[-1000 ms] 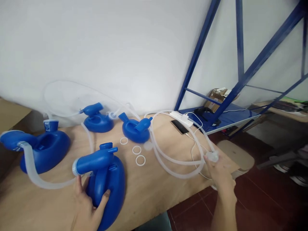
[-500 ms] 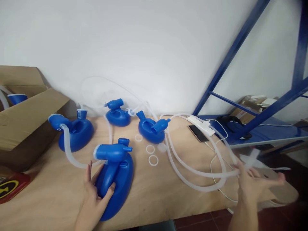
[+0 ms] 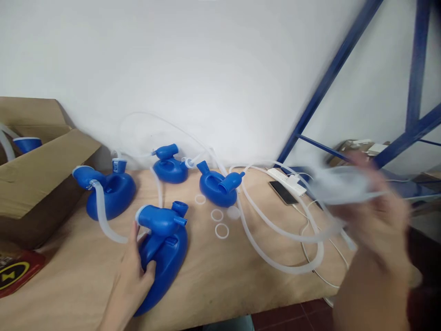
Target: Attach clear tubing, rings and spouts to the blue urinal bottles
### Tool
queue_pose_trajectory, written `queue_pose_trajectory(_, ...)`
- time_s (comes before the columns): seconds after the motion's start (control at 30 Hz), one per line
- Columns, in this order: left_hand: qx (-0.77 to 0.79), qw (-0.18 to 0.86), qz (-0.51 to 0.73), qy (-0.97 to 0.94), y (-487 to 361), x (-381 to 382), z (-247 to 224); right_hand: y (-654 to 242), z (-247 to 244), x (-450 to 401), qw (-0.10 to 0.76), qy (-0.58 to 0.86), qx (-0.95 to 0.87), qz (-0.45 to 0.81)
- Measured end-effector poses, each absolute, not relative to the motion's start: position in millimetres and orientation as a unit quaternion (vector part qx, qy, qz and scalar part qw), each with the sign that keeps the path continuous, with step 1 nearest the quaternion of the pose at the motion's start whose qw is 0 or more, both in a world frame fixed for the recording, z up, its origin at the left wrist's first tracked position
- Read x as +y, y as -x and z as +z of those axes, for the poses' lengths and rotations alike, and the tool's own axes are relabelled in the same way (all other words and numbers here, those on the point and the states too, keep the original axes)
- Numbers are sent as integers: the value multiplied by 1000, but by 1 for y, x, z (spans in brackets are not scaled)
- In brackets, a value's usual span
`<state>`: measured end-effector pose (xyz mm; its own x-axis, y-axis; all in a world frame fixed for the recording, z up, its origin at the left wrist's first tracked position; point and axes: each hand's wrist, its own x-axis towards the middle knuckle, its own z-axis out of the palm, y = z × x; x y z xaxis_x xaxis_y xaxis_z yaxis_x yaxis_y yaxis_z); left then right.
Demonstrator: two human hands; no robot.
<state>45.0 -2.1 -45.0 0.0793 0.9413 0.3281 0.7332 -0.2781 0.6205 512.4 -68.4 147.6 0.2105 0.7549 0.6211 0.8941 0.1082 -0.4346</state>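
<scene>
The left hand [image 3: 132, 276] had its grip closed about the handle side of the nearest blue bottle [image 3: 172, 264], which lay at the front of the surface [image 3: 241, 287]; the thumb bore on the body while a finger reached up to the pale rim of the blue cup [image 3: 159, 219] seated on top, a hold that probably kept both from rolling. The right hand [image 3: 386, 225] was raised beyond the right end of the surface, by a translucent wrap [image 3: 339, 186] and one end of the clear tube [image 3: 289, 270]; blur hid its fingers, so whether that grip was closed could not be told. The tube lay in broad loops, perhaps because its length allowed no straighter lie. Three white rings [image 3: 222, 231] sat flat and apart beside a translucent disc [image 3: 233, 212], where each could presumably be picked up singly. Three more blue bottles [image 3: 217, 189] stood farther back, seemingly to leave working room in front. A phone [image 3: 283, 192] rested against the power strip [image 3: 286, 181], likely for its cable's sake.
</scene>
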Motion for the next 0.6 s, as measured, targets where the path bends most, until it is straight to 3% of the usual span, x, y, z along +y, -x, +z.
queue_pose_trajectory(0.1,597,85,268,-751,-32,7,-39,-445,155,-18,209,592,-778,10)
queue_pose_trajectory(0.27,557,16,264,-788,-21,13,-39,-361,127,49,-20,540,-841,-20)
queue_pose_trajectory(0.43,532,36,256,-807,-10,13,-38,-348,112,79,-43,531,-845,-43)
queue_pose_trajectory(0.6,503,59,262,-822,2,19,-46,-341,102,86,-50,494,-868,14)
